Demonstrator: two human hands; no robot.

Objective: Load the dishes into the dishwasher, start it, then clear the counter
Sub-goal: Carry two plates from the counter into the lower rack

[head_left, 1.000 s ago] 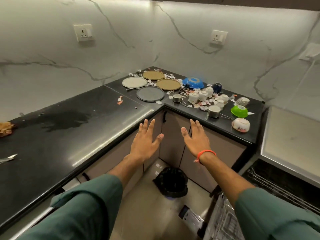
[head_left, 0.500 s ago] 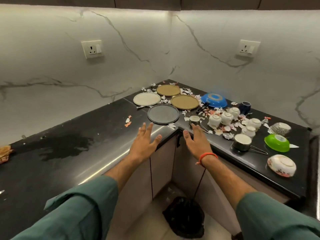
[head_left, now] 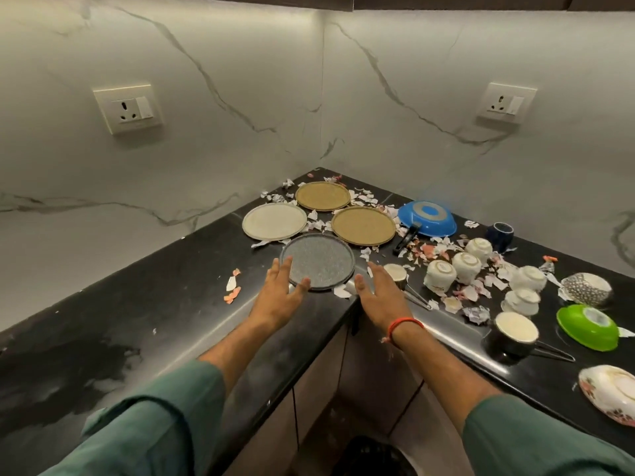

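2 open hands at the grey plate [head_left: 318, 262] in the counter [head_left: 165, 304] corner

Left hand [head_left: 279, 297] and right hand [head_left: 379, 295], fingers straight and spread, flank the flat, round plate, the left fingertips over its near rim; contact unclear. Behind lie 3 more plates; right, upturned cups [head_left: 465, 267] and a blue pan [head_left: 427, 218] amid paper scraps [head_left: 426, 250]. No legible writing

a corner is formed by two white marble-veined walls [head_left: 220, 159], lit from above by a strip under dark upper cabinets [head_left: 446, 1]. a wall socket [head_left: 127, 108] is set on the left wall, another socket [head_left: 506, 102] on the right. below, beige cabinet doors [head_left: 364, 383] are seen.
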